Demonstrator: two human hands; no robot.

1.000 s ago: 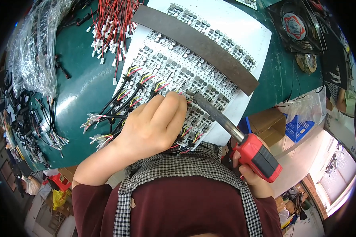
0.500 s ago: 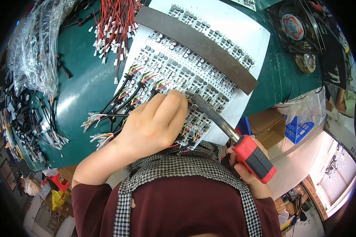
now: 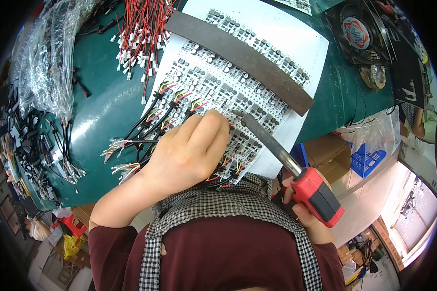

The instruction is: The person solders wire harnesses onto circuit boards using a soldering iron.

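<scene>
Here, in the head view, an open cardboard box point(image 3: 325, 145) stands beside a blue basket point(image 3: 369, 160), with a clear bag point(image 3: 386, 126) over the basket's upper part. At the left lies a long plastic bag point(image 3: 41, 58); its contents I cannot distinguish well, but dark cables point(image 3: 65, 150) show at its lower end. The left hand point(image 3: 189, 150) is bent over the circuit boards point(image 3: 218, 82), which lie on a white sheet point(image 3: 301, 43); its fingertips are hidden, so I cannot tell what they pinch. The right hand point(image 3: 306, 216) grasps the red-and-black soldering gun point(image 3: 318, 194), whose tip is near the left fingers.
</scene>
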